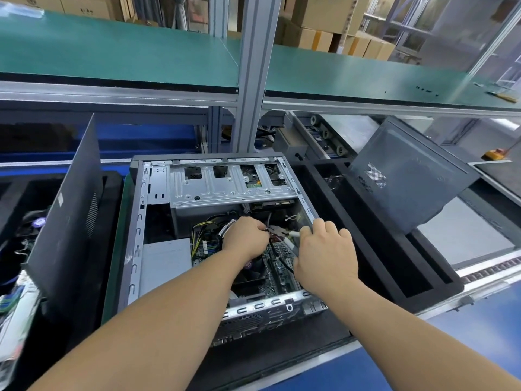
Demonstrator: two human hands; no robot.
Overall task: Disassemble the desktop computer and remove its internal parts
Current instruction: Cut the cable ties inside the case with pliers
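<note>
Basically, head view: desktop computer (214,221) lies side-open at frame centre, drive cage at 12 o'clock, motherboard (277,266) at 5 o'clock inside. Left hand (245,235) has fingers curled, pinching thin cables (267,218) mid-case. Right hand (324,258) curls round pale-handled pliers (282,231), jaws pointing to 9 o'clock at the wires. Judgement: cables are soft and light, so grip near the plug, not mid-run; board is stiff but fragile, so take by edges; case is heavy w/ sharp sheet-metal rims.
</note>
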